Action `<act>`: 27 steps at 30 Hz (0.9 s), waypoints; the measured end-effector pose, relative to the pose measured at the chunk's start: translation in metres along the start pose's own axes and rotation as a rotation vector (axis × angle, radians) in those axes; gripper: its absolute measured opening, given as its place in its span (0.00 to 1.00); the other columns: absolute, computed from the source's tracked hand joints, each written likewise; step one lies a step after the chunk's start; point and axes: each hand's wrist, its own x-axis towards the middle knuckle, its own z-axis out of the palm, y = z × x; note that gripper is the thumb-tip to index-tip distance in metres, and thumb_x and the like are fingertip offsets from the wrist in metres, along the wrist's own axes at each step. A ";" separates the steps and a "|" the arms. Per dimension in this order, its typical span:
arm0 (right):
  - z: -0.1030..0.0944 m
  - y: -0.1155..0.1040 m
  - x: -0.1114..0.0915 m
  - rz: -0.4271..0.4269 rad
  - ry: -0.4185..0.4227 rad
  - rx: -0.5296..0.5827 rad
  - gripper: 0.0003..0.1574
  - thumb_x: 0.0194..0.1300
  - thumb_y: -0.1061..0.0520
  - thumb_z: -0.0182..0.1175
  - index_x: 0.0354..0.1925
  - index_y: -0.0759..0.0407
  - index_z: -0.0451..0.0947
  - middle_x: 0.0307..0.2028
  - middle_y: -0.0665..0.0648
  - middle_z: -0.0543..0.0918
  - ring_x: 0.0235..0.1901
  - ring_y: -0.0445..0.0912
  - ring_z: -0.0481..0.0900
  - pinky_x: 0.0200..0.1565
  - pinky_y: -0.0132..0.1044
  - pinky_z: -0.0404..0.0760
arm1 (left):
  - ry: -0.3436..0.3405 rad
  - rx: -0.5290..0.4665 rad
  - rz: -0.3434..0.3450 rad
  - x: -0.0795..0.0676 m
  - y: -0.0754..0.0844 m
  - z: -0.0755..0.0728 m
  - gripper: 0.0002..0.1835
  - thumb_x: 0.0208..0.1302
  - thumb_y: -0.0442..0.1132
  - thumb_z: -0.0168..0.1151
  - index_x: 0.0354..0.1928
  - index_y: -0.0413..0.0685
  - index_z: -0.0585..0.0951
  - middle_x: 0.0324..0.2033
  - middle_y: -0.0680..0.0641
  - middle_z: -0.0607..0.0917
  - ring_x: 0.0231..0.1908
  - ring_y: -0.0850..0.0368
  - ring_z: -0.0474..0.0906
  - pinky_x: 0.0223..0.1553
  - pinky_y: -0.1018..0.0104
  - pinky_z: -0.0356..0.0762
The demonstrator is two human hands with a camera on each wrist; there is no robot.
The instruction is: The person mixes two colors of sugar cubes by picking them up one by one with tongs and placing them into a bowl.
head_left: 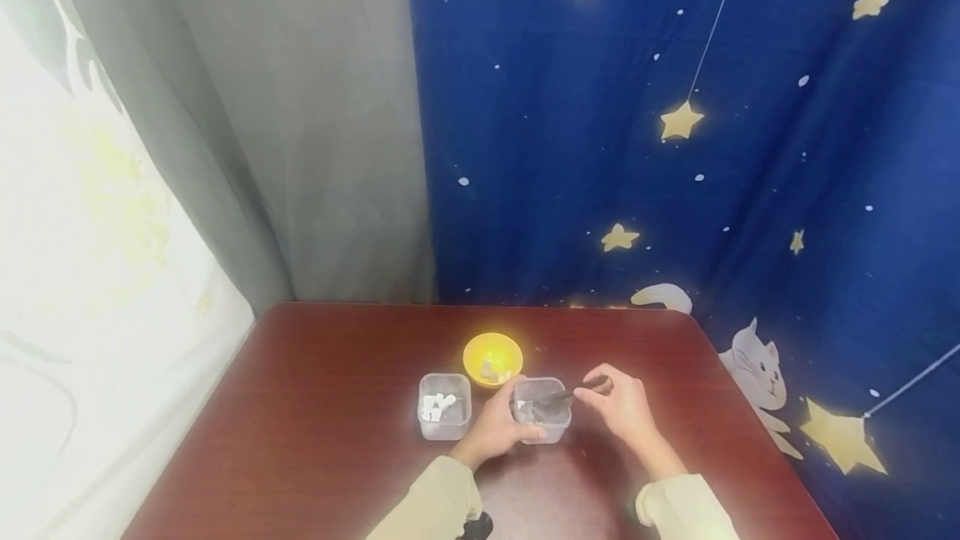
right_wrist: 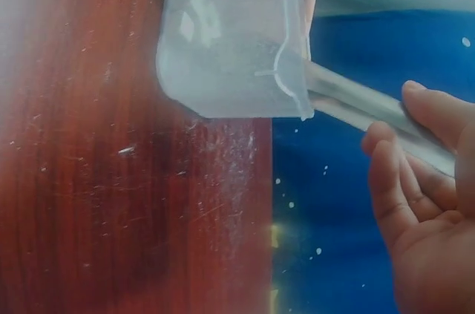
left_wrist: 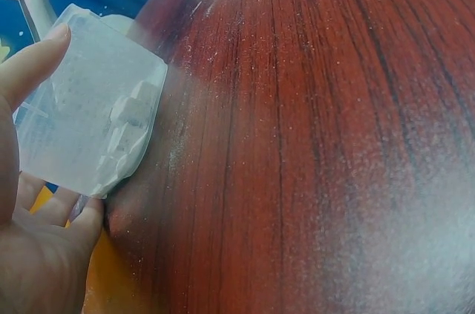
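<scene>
My left hand (head_left: 495,427) grips a clear plastic container (head_left: 543,434), fingers along the far side and thumb on the near side. White chunks (left_wrist: 128,132) show through its wall in the left wrist view. From the right, my right hand (head_left: 624,411) pinches silvery metal tongs (right_wrist: 352,102), whose far end reaches into the container. The tips are hard to make out behind the cloudy plastic. To the left stands a second clear container (head_left: 445,432) with several white pieces (head_left: 435,408) inside.
Just behind my left hand sits a yellow bowl (head_left: 489,344) with a few pale pieces at its bottom. All stand on a reddish-brown wooden table (head_left: 337,382). Grey (head_left: 315,148) and blue star-patterned curtains (head_left: 525,148) hang beyond its back edge.
</scene>
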 end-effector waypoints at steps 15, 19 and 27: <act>-0.014 0.008 -0.001 -0.032 0.065 0.213 0.11 0.52 0.60 0.74 0.33 0.54 0.80 0.20 0.50 0.83 0.22 0.49 0.83 0.24 0.38 0.82 | 0.004 0.023 -0.004 0.002 -0.002 0.002 0.53 0.39 0.44 0.82 0.69 0.45 0.64 0.53 0.49 0.79 0.47 0.52 0.77 0.52 0.52 0.73; -0.018 0.004 0.000 -0.024 0.081 0.271 0.11 0.52 0.62 0.73 0.33 0.56 0.80 0.21 0.52 0.84 0.22 0.50 0.84 0.24 0.44 0.83 | 0.010 0.028 0.000 0.002 -0.002 0.001 0.53 0.39 0.45 0.82 0.69 0.44 0.65 0.53 0.47 0.79 0.48 0.50 0.76 0.53 0.51 0.72; -0.023 -0.001 0.004 -0.050 0.117 0.368 0.11 0.53 0.64 0.72 0.35 0.60 0.80 0.24 0.56 0.85 0.22 0.50 0.84 0.25 0.44 0.83 | 0.008 0.035 -0.008 0.001 -0.001 0.000 0.51 0.40 0.46 0.82 0.68 0.49 0.66 0.57 0.46 0.77 0.54 0.47 0.74 0.58 0.48 0.68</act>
